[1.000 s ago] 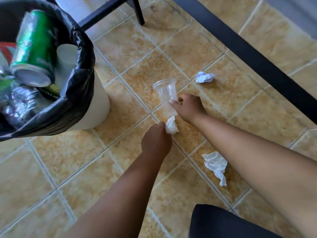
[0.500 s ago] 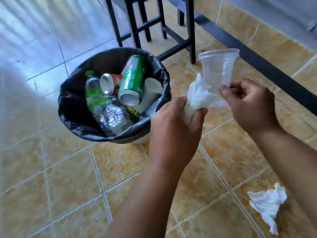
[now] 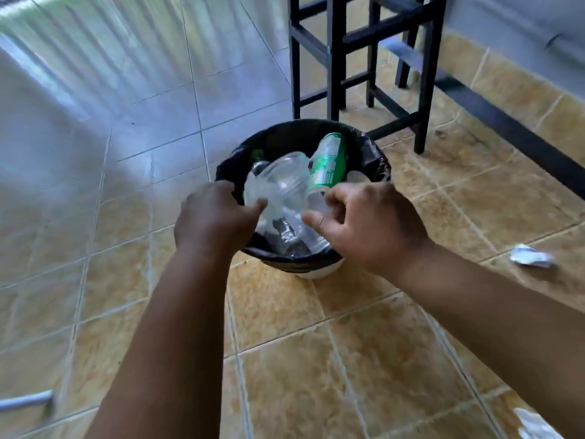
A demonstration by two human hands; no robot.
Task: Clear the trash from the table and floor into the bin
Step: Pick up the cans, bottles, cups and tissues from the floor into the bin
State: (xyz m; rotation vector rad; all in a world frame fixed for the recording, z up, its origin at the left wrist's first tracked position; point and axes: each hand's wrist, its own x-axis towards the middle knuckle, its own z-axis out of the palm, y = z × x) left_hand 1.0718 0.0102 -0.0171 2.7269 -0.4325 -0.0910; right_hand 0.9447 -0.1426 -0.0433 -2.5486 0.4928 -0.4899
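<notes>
A white bin lined with a black bag (image 3: 375, 161) stands on the tiled floor and holds a green can (image 3: 329, 163), a crushed bottle and a paper cup. Both my hands hover over its near rim. A clear plastic cup (image 3: 285, 185) lies tilted and blurred between them, just above the trash. My left hand (image 3: 212, 220) has curled fingers, its thumb touching the cup's side; a pale blur beside it may be the tissue. My right hand (image 3: 367, 223) sits just right of the cup with loosely spread fingers holding nothing.
A crumpled white paper (image 3: 531, 256) lies on the floor right of the bin, and a white tissue (image 3: 535, 426) shows at the bottom right corner. A black stool frame (image 3: 335, 58) stands behind the bin. A dark bar (image 3: 522, 144) runs along the right.
Both hands carried the cup and tissue from the floor up and over the bin. The right hand has let go of the cup, which now tips over the trash.
</notes>
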